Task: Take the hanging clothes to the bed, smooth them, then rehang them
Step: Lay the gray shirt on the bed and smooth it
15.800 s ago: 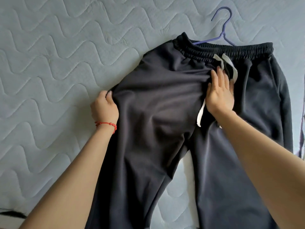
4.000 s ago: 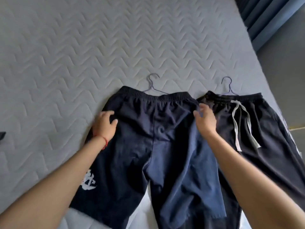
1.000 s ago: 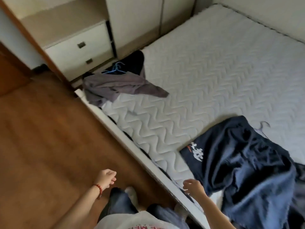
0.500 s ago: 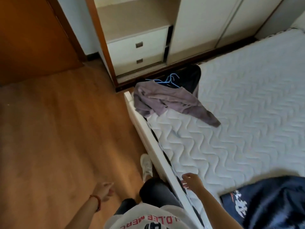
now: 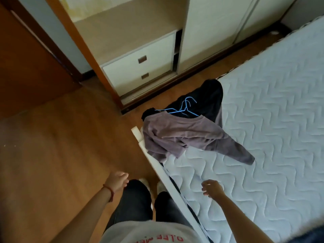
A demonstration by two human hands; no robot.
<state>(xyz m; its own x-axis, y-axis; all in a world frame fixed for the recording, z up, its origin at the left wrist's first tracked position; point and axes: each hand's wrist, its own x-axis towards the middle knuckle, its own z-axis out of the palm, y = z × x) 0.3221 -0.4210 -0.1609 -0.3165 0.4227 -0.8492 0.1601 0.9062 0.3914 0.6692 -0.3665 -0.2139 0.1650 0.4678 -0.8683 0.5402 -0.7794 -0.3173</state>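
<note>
A crumpled mauve garment (image 5: 182, 135) lies on the near corner of the white quilted mattress (image 5: 273, 130), partly over a black garment (image 5: 208, 97). Blue wire hangers (image 5: 184, 107) rest on top of them. My left hand (image 5: 117, 180), with a red bracelet at the wrist, hangs over the wooden floor with fingers loosely curled and holds nothing. My right hand (image 5: 212, 189) hovers over the mattress edge, fingers apart and empty. Both hands are well short of the garments. A sliver of dark blue cloth (image 5: 313, 233) shows at the bottom right corner.
A wardrobe with two white drawers (image 5: 140, 67) and pale sliding doors (image 5: 219, 28) stands beyond the bed's corner. The white bed frame rail (image 5: 168, 178) runs diagonally beside my legs. Wooden floor (image 5: 52, 146) spreads to the left, with a brown door (image 5: 26, 64) at the far left.
I have stepped along the bed toward the mauve and black pile, which now looks closer. The navy shorts have almost left view at the bottom right. Both hands stay empty.
</note>
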